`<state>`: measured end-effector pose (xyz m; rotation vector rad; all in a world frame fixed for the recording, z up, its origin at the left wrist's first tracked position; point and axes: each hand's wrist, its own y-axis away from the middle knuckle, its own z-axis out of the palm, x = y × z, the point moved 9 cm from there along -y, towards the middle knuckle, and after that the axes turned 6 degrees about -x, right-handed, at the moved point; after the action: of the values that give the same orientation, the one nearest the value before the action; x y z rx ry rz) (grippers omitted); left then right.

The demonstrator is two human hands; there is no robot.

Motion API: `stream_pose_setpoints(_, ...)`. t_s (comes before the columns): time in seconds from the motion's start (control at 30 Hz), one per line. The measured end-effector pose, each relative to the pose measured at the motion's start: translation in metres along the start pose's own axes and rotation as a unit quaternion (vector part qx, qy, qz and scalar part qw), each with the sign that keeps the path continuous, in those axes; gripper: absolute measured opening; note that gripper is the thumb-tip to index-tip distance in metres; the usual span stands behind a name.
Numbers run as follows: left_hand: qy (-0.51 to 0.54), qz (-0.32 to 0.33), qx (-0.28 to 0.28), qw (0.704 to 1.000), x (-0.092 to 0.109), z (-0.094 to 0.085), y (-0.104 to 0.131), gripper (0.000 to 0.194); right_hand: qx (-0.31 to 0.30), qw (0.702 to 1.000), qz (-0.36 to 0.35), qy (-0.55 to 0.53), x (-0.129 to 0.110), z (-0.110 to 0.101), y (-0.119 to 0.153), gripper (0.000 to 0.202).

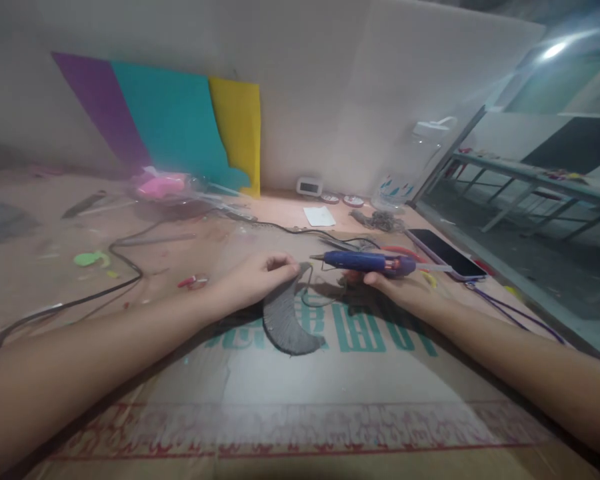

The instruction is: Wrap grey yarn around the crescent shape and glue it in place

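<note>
A grey crescent-shaped piece (286, 321) hangs from my left hand (260, 280), whose thumb and fingers pinch its upper tip. My right hand (387, 288) grips a blue hot glue gun (363, 261), its metal nozzle pointing left toward the crescent's upper tip without touching it. A pale glue stick (433, 267) sticks out of the gun's back end. Between my hands a thin grey strand (320, 305) loops down from near the crescent's tip. Below lies printed cardboard (330, 387).
A black cable (125, 283) runs across the table's left and back. A phone (446, 253) lies right of the glue gun. Farther back are a small digital clock (309, 187), white paper (319, 216), grey yarn (377, 221), a clear bottle (397, 190) and coloured sheets (170, 127).
</note>
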<state>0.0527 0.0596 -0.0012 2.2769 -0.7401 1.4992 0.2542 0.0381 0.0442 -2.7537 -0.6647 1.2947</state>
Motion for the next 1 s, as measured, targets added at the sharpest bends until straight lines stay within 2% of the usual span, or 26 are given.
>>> stream_pose_setpoints(0.1, 0.002, -0.002, 0.005, 1.000, -0.001, -0.002, -0.001, 0.035, 0.018, 1.000, -0.007, -0.010, -0.002, 0.003, 0.002, 0.020)
stream_pose_setpoints(0.27, -0.053, 0.016, -0.007, 0.998, 0.003, -0.003, -0.002, 0.033, 0.078, 0.994, -0.003, 0.073, 0.002, -0.009, 0.004, 0.029)
stream_pose_setpoints(0.33, -0.074, 0.018, -0.005, 0.997, 0.005, -0.004, -0.002, 0.032, 0.082, 0.993, 0.000, 0.085, 0.005, -0.011, 0.005, 0.030)
stream_pose_setpoints(0.53, -0.100, 0.017, 0.001, 0.995, 0.006, -0.005, -0.002, 0.032, 0.082, 0.989, 0.076, 0.098, 0.016, -0.010, 0.005, 0.027)
stream_pose_setpoints(0.8, -0.082, 0.009, 0.000, 0.997, 0.003, -0.005, -0.001, 0.032, 0.108, 0.982, 0.086, 0.130, 0.017, -0.013, 0.005, 0.029)
stream_pose_setpoints(1.0, -0.095, 0.016, 0.000, 0.995, 0.003, -0.005, -0.002, 0.033, 0.124, 0.982, 0.081, 0.115, 0.021, -0.015, 0.006, 0.029)
